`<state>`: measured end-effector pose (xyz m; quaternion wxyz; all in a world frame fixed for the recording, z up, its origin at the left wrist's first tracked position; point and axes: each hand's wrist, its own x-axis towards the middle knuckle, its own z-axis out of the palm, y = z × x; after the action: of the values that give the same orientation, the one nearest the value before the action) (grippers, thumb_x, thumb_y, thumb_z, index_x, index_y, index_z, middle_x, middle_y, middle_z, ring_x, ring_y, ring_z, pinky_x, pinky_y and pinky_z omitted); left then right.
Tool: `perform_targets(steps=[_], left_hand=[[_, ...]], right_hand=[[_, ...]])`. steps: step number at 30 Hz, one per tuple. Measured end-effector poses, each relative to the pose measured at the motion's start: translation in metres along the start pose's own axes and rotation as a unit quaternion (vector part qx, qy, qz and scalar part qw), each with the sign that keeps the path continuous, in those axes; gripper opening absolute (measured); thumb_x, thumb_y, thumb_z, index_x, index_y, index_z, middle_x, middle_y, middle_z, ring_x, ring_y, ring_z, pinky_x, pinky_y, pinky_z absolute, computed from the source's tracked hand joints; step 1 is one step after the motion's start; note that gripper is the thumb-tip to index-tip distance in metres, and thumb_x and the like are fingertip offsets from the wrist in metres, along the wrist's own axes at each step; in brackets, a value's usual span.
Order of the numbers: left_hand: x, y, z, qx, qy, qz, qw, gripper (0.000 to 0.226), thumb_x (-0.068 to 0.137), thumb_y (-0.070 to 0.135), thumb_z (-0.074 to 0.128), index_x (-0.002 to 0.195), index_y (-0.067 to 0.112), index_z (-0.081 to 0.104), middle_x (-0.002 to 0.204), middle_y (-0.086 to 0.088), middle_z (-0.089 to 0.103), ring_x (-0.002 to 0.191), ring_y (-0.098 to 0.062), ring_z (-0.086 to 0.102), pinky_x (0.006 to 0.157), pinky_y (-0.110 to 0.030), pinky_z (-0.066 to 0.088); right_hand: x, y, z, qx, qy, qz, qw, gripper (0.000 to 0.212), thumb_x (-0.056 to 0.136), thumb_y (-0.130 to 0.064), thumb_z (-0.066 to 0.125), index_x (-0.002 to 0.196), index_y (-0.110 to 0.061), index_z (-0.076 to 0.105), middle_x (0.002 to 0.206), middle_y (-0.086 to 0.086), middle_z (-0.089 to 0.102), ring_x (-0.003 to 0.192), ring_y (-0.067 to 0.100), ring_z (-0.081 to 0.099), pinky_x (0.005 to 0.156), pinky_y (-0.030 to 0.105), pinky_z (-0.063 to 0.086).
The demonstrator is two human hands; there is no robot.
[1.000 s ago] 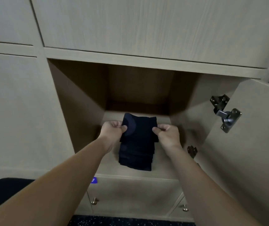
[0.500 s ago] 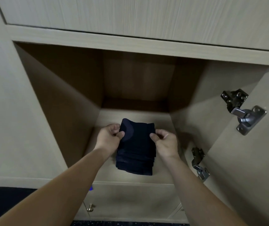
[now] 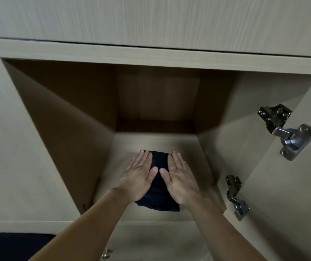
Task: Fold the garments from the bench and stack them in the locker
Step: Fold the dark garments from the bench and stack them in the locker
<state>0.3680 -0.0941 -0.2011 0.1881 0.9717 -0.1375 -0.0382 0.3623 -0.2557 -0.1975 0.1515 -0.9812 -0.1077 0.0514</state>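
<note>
A stack of folded dark navy garments (image 3: pixel 158 193) lies on the floor of the open locker (image 3: pixel 203 166), near its front edge. My left hand (image 3: pixel 138 176) lies flat on the left half of the stack, fingers straight and pointing into the locker. My right hand (image 3: pixel 179 178) lies flat on the right half in the same way. Both palms press down on the top garment. Only a dark strip between the hands and the stack's front end show.
The locker door (image 3: pixel 292 185) stands open on the right, with two metal hinges (image 3: pixel 286 129) on its inner side. Closed locker fronts surround the opening. A small knob (image 3: pixel 106 254) sits on the door below. A dark surface (image 3: pixel 9 245) shows at the bottom left.
Both hands let go of the top garment's sides, opened, and now lie flat on top of the stack. The camera has moved closer to the locker.
</note>
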Motion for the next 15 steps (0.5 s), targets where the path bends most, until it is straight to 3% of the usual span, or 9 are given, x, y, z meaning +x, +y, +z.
perform_targets(steps=[4,9,15], left_hand=[[0.001,-0.002,0.01,-0.084,0.021,0.003,0.996,0.062,0.103,0.046,0.015,0.154,0.016,-0.002,0.163,0.004,-0.009,0.143,0.0,-0.016,0.115,-0.016,-0.012],[0.0,-0.005,0.007,-0.067,0.003,0.004,0.998,0.063,0.103,0.047,0.014,0.155,0.015,-0.002,0.163,0.002,-0.01,0.144,-0.001,-0.016,0.117,-0.019,-0.011],[-0.034,0.006,-0.031,-0.059,0.059,-0.016,0.996,0.063,0.104,0.042,0.035,0.156,0.015,0.011,0.164,0.001,0.01,0.15,-0.011,0.008,0.121,-0.023,0.007]], right_hand=[[0.0,0.004,0.013,0.035,0.019,0.003,0.999,0.067,0.1,-0.053,0.007,0.153,-0.015,-0.009,0.16,0.0,-0.018,0.145,0.009,-0.021,0.12,0.028,-0.009],[0.0,0.004,0.011,0.026,0.015,0.004,1.0,0.066,0.101,-0.053,0.009,0.154,-0.016,-0.006,0.161,0.0,-0.017,0.146,0.01,-0.02,0.119,0.028,-0.01],[-0.007,-0.012,-0.024,0.013,0.016,0.035,0.999,0.063,0.102,-0.052,0.017,0.155,-0.019,0.013,0.163,0.003,0.005,0.149,0.017,-0.004,0.12,0.04,0.004]])
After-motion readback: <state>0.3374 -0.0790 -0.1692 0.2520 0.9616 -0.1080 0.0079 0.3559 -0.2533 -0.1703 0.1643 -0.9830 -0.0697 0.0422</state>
